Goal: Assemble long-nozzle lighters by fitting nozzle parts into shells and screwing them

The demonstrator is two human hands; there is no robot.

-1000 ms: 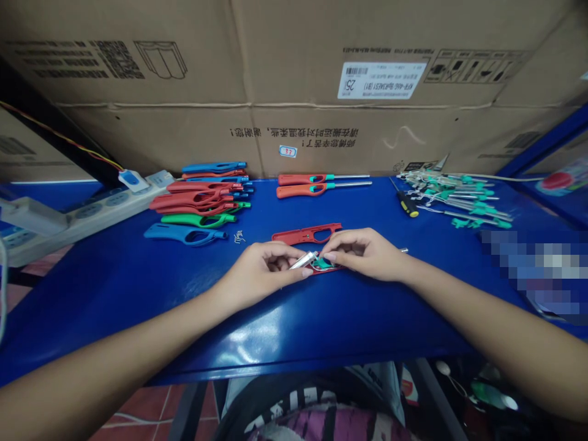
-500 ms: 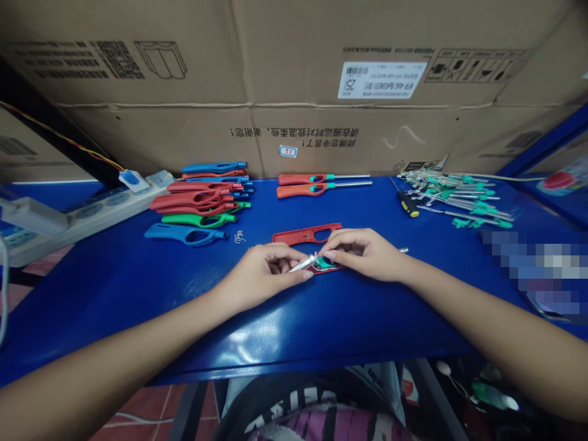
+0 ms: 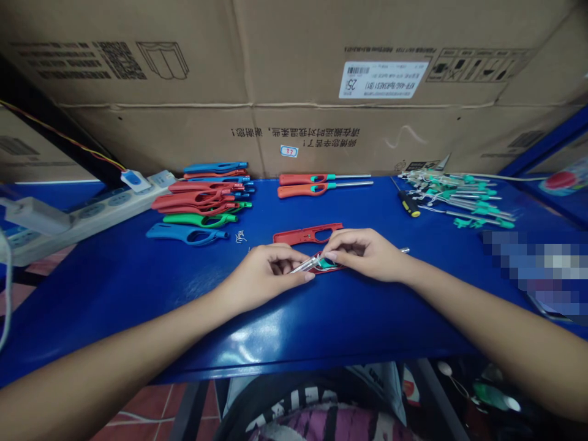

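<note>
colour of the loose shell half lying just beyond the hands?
Red; the shell half shows best in the head view.

- Left-hand grip (image 3: 264, 272) pinches a silvery tube (image 3: 303, 266).
- Right-hand grip (image 3: 356, 251) has fingertips near the tube's end, above a red casing half (image 3: 327, 271).
- Another red half (image 3: 294, 236) lies just beyond on the blue bench (image 3: 275, 343).
- Coloured casings (image 3: 195, 200) pile leftward; green-fitted rods (image 3: 478, 207) heap rightward beside a screwdriver (image 3: 408, 203).
</note>
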